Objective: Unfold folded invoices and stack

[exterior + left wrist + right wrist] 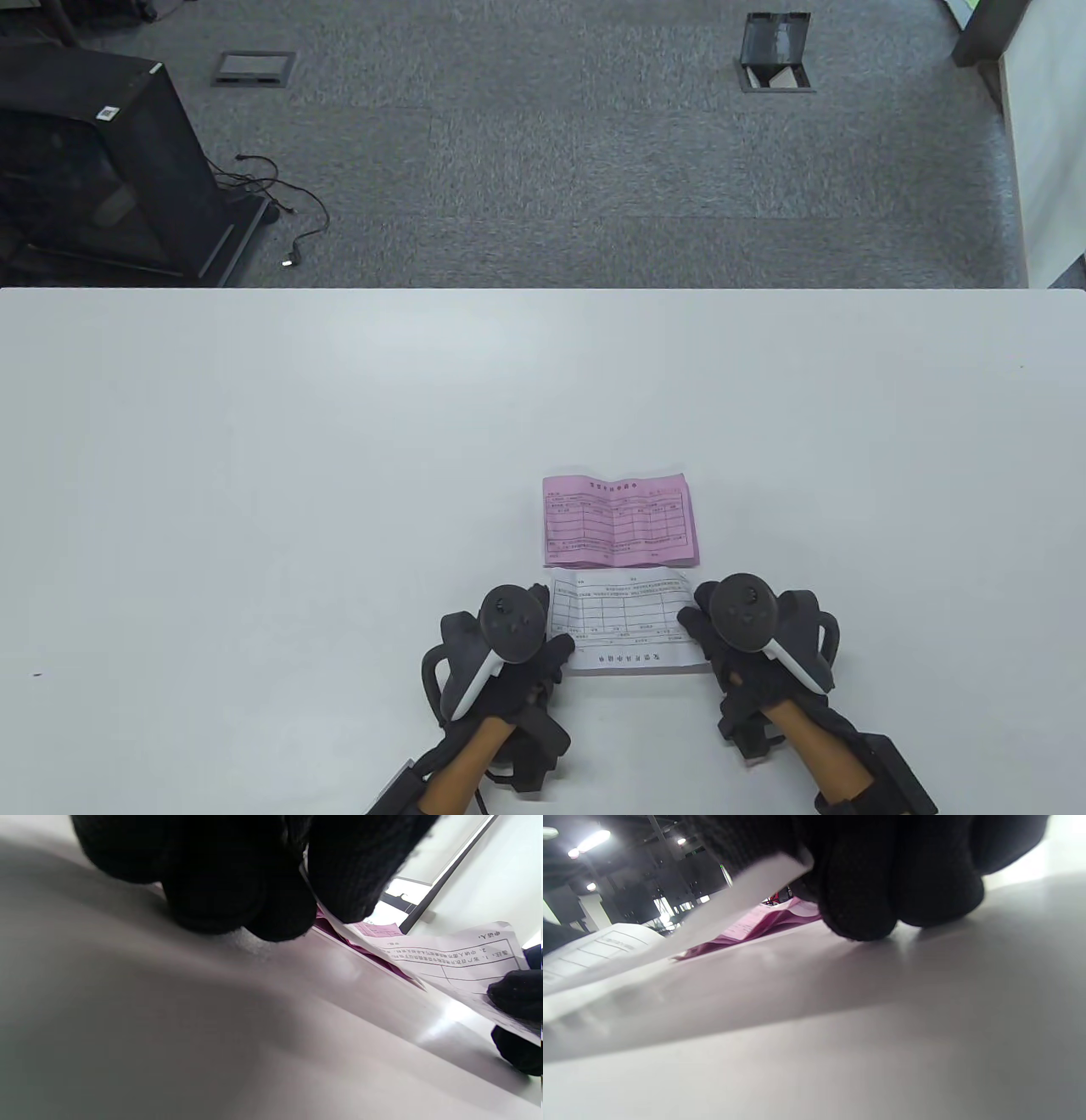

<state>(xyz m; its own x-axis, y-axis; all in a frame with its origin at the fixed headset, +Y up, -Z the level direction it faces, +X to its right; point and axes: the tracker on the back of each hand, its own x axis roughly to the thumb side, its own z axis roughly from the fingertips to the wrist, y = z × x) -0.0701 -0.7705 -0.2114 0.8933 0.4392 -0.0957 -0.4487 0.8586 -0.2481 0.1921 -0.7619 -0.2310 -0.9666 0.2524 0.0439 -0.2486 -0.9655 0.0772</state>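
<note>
A white invoice (624, 620) is opened out near the table's front edge, its print upside down to me. My left hand (543, 632) pinches its left edge and my right hand (696, 620) pinches its right edge. In the left wrist view the sheet (445, 957) runs from my left fingers (343, 878) over to my right fingertips (515, 993), lifted a little off the table. In the right wrist view the sheet (712, 916) leaves my right fingers (865, 895). A pink invoice (621, 519), unfolded with creases, lies flat just beyond the white one.
The white table (254, 509) spreads wide to the left, right and beyond the papers. Past its far edge is grey carpet with a black cabinet (93, 161) at the left and a floor box (776, 51).
</note>
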